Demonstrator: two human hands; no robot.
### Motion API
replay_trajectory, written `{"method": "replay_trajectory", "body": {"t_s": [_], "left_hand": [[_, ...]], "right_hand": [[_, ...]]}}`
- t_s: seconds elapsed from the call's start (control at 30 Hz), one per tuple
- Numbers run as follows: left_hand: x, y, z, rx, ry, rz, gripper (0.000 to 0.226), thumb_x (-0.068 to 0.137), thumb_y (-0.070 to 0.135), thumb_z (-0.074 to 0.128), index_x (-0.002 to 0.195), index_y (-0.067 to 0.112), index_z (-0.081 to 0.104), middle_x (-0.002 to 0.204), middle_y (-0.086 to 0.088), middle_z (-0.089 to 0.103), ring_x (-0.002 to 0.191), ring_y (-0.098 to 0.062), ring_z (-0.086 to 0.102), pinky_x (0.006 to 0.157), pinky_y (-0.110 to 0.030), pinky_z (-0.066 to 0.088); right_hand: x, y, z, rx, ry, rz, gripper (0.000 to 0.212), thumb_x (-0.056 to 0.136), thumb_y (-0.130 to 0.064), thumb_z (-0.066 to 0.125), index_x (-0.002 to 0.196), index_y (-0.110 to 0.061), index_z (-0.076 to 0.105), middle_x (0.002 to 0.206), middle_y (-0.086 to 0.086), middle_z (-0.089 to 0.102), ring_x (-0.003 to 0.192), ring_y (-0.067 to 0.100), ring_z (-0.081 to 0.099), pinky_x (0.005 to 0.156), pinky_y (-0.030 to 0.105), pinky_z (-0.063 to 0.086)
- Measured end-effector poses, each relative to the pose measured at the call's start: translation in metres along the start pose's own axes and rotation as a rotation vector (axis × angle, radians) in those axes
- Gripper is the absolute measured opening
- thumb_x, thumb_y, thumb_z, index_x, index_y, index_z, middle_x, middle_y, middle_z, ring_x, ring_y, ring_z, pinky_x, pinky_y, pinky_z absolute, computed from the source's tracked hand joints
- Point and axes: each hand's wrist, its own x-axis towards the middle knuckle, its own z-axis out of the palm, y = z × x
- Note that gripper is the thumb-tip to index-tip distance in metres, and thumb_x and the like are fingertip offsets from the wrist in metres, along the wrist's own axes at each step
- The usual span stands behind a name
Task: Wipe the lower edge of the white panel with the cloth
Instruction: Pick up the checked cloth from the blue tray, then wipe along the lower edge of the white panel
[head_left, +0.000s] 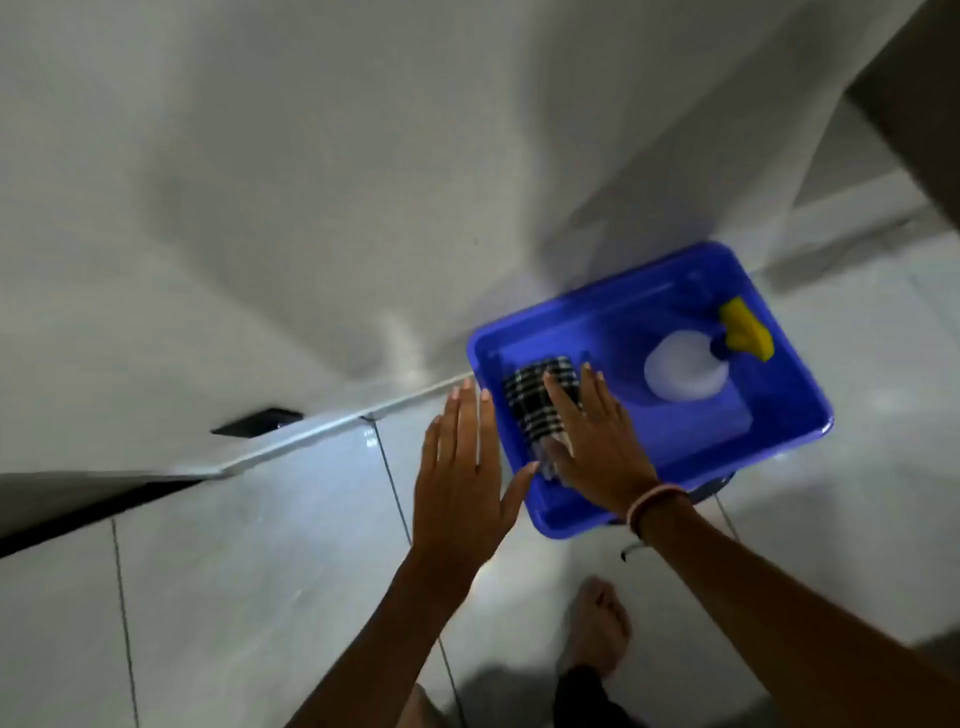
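A black-and-white checked cloth lies in the left end of a blue plastic tub on the floor. My right hand reaches into the tub, fingers spread flat over the cloth and partly hiding it; I cannot tell whether it touches the cloth. My left hand hovers open, fingers apart, just left of the tub's rim, holding nothing. The white panel fills the upper left; its lower edge runs diagonally down to the left above the tiles.
A white spray bottle with a yellow trigger lies in the tub's right half. Grey floor tiles spread below. A dark slot sits at the panel's base. My bare foot stands near the bottom.
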Motion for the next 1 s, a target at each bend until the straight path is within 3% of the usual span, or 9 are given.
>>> {"method": "replay_trajectory", "body": {"t_s": [0.17,0.4,0.47,0.53,0.6,0.73,0.8,0.9,1.0], "left_hand": [[0.012,-0.01,0.069,-0.004,-0.275,0.033,0.085,0.108,0.051,0.055,0.168,-0.002,0.024,0.176,-0.02,0.019,0.164,-0.032,0.019,0.132,-0.049,0.031],[0.026,-0.071,0.031,0.217,-0.325,0.394,0.071,0.106,0.045,0.043,0.152,-0.007,0.055,0.16,-0.025,0.05,0.147,-0.037,0.052,0.116,-0.052,0.053],[0.039,-0.104,0.009,0.277,-0.258,0.494,0.07,0.102,0.041,0.043,0.145,-0.011,0.061,0.153,-0.029,0.057,0.138,-0.042,0.06,0.109,-0.055,0.054],[0.051,-0.142,-0.016,0.34,-0.196,0.563,0.069,0.101,0.039,0.043,0.142,-0.013,0.063,0.15,-0.031,0.058,0.134,-0.046,0.062,0.105,-0.06,0.055],[0.062,-0.182,-0.036,0.417,-0.168,0.649,0.069,0.101,0.038,0.042,0.142,-0.015,0.062,0.15,-0.032,0.058,0.133,-0.048,0.063,0.103,-0.061,0.056],[0.069,-0.256,-0.048,0.597,-0.117,0.881,0.066,0.106,0.037,0.041,0.144,-0.015,0.06,0.152,-0.032,0.056,0.137,-0.045,0.06,0.107,-0.058,0.057],[0.072,-0.288,-0.042,0.613,-0.102,0.993,0.065,0.107,0.036,0.042,0.147,-0.014,0.057,0.155,-0.032,0.053,0.14,-0.046,0.057,0.111,-0.058,0.054],[0.081,-0.326,-0.024,0.642,-0.104,1.156,0.064,0.11,0.032,0.043,0.156,-0.013,0.046,0.164,-0.031,0.041,0.148,-0.046,0.047,0.118,-0.06,0.046],[0.094,-0.335,-0.002,0.743,-0.062,1.26,0.063,0.11,0.027,0.048,0.158,-0.012,0.041,0.166,-0.031,0.039,0.149,-0.046,0.046,0.123,-0.059,0.038]], "right_hand": [[0.037,0.025,0.069,-0.16,-0.187,-0.022,0.09,0.096,-0.052,0.056,0.164,-0.027,0.002,0.173,0.023,-0.009,0.161,0.042,-0.004,0.132,0.058,0.008],[0.047,0.021,0.064,-0.034,-0.03,0.06,0.061,0.103,-0.007,0.043,0.161,-0.021,0.028,0.175,0.015,0.009,0.162,0.034,0.009,0.132,0.05,0.018],[0.045,0.009,0.044,0.264,-0.001,0.149,0.063,0.097,0.005,0.046,0.156,-0.017,0.041,0.166,0.017,0.036,0.154,0.035,0.034,0.122,0.039,0.034],[0.036,-0.013,0.029,0.739,0.13,0.335,0.06,0.095,0.011,0.045,0.148,-0.015,0.053,0.119,0.006,0.079,0.107,0.021,0.075,0.085,0.023,0.055],[0.014,-0.044,0.028,1.19,0.362,0.381,0.049,0.098,0.011,0.044,0.14,-0.012,0.059,0.07,0.0,0.072,0.054,0.013,0.064,0.053,0.026,0.052],[-0.03,-0.133,0.095,1.662,0.793,0.371,0.056,0.088,0.01,0.049,0.127,-0.026,0.066,0.096,0.005,0.072,0.074,0.015,0.065,0.063,0.026,0.056],[-0.034,-0.193,0.159,1.796,0.963,0.395,0.052,0.089,0.005,0.052,0.127,-0.026,0.068,0.086,-0.001,0.073,0.064,0.016,0.064,0.054,0.027,0.054],[0.002,-0.279,0.272,2.037,1.079,0.631,0.062,0.091,0.015,0.047,0.134,-0.026,0.065,0.073,0.016,0.057,0.05,0.023,0.044,0.044,0.026,0.041],[0.067,-0.327,0.354,2.282,1.037,0.842,0.069,0.09,0.024,0.037,0.139,-0.018,0.061,0.067,0.011,0.047,0.047,0.016,0.037,0.042,0.021,0.037]]}}
